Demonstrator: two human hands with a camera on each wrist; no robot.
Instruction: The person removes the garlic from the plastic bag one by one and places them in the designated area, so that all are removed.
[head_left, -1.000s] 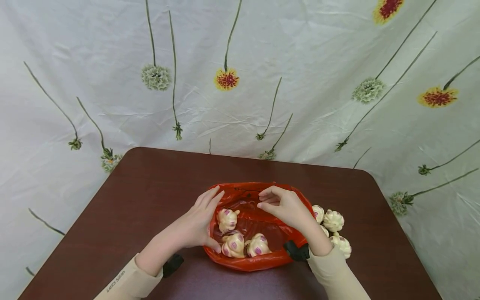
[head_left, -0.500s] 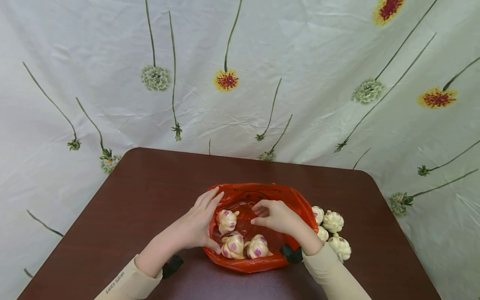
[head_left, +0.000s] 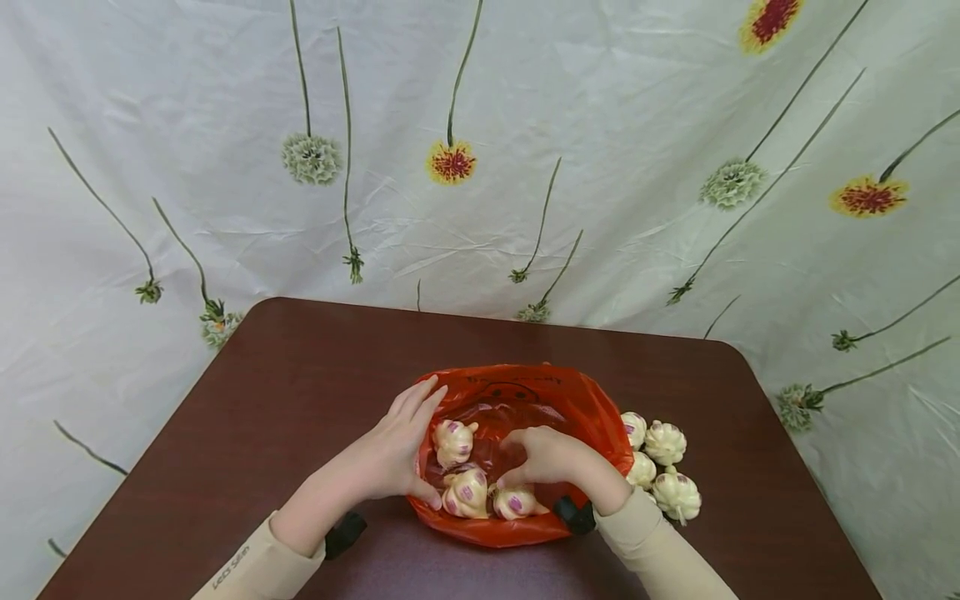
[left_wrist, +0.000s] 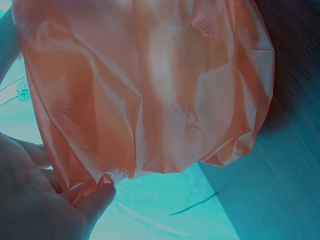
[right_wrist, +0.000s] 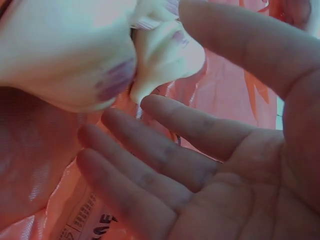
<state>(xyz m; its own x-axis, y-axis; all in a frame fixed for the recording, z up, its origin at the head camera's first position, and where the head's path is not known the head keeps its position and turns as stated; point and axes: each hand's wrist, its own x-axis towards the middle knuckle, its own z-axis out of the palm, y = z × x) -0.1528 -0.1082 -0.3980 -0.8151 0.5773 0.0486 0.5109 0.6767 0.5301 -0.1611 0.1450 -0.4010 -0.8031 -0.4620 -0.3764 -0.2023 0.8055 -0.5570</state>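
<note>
A red plastic bag (head_left: 600, 400) lies with its mouth spread wide on the table. My left hand (head_left: 390, 446) holds the bag's left rim; in the left wrist view its thumb pinches the gathered edge. Inside the bag are a garlic bulb (head_left: 454, 442) at the left, a second garlic bulb (head_left: 467, 493) near the front, and a third garlic bulb (head_left: 516, 502), partly covered by my right hand (head_left: 558, 458). That hand reaches into the bag with nothing in its grasp. In the right wrist view its fingers are extended close to the bulbs; contact cannot be told.
Several more garlic bulbs (head_left: 677, 494) sit on the dark brown table (head_left: 337, 358), just outside the bag's right side. Behind the table hangs a white cloth (head_left: 630, 100) printed with flowers.
My right hand has moved down and left within the bag, toward the front garlic bulb. The left hand keeps its hold on the rim. The bag's right side has shifted slightly.
</note>
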